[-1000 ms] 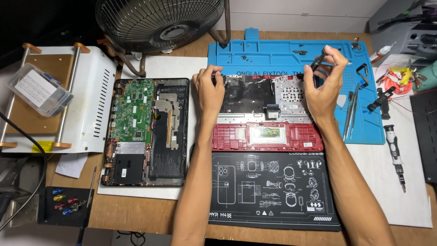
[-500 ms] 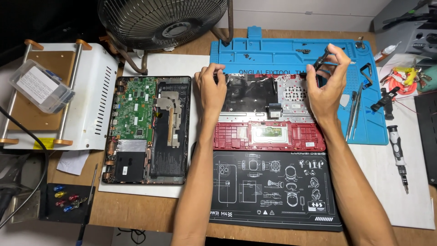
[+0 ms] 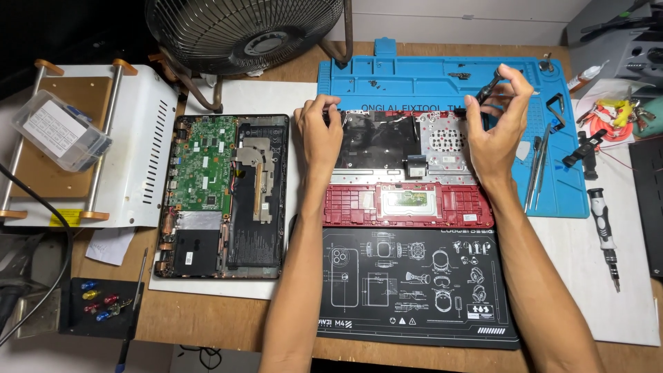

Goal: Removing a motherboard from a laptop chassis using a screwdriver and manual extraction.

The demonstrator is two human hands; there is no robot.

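Up at the far right corner of the red laptop cover (image 3: 407, 173), a small dark part (image 3: 487, 85) is pinched between the thumb and fingertips of the right hand (image 3: 498, 131), which is raised just above the cover; whether the part is a hinge piece or a tool tip cannot be told. The other fingers are curled loosely. The left hand (image 3: 318, 135) is laid on the far left corner of the same cover, fingers bent over its edge and closed on it, so the cover is steadied.

The cover is placed upside down, partly on the blue mat (image 3: 428, 79) and partly against the black mat (image 3: 414, 283) nearer the person. Its metal keyboard backing and the touchpad underside are exposed.

As for progress, the laptop is already split: the bottom half (image 3: 221, 197), with green circuit board and heat pipe bared, is set apart to the left on white paper. Work on the cover seems to be under way, with parts still fixed to it.

Tweezers (image 3: 535, 169) and a screwdriver (image 3: 603, 231) are left on the bench to the right, a fan (image 3: 242, 31) at the back.
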